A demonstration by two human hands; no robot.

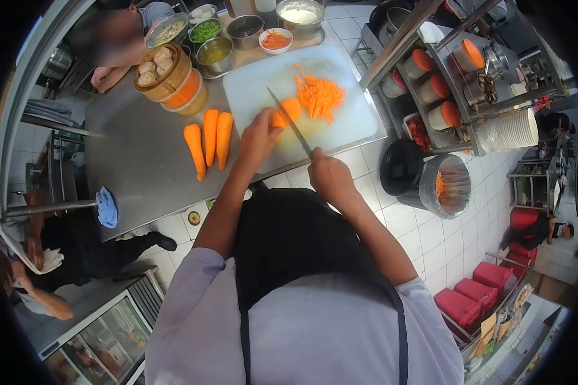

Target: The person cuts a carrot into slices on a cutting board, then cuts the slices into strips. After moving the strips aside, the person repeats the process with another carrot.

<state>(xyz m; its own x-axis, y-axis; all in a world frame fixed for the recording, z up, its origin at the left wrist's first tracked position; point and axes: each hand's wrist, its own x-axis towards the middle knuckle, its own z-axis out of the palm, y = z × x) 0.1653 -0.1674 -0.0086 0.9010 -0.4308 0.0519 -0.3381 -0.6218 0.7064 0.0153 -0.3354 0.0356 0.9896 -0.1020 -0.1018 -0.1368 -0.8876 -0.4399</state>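
**Item: carrot cutting at the cutting board, head view**

- Landmark: white cutting board [350,128], which lay on a steel table [141,167].
- Carrot piece [289,109]: a peeled stub near the middle of the board, lying flat.
- Left hand [258,138]: at the board's near-left edge, fingers curled down and clamped on the carrot piece.
- Right hand [327,176]: just off the board's near edge, closed round the handle of the knife [290,123]. The two hands were apart, with the blade between them.
- Knife: its blade ran diagonally across the board, with its edge against the right side of the carrot piece.
- Carrot shreds [320,96]: a loose heap on the board, just beyond the carrot piece.
- Whole carrots [210,138]: three, peeled, side by side on the table just left of the board.
- Bamboo steamer [157,70]: stood farther left of the board, atop an orange tub.
- Metal bowls [215,54] and a small white bowl [276,40]: ranged along the board's far edge.
- Bin [424,192]: on the floor to the right of the board, with orange scraps inside.
- Co-worker's hand [106,77]: rested on the table well left of the board.

Step judged in hand: slicing the stub thin, mid-cut. The next stroke would call for the left fingertips to be tucked back from the blade, as little of the stub remained.
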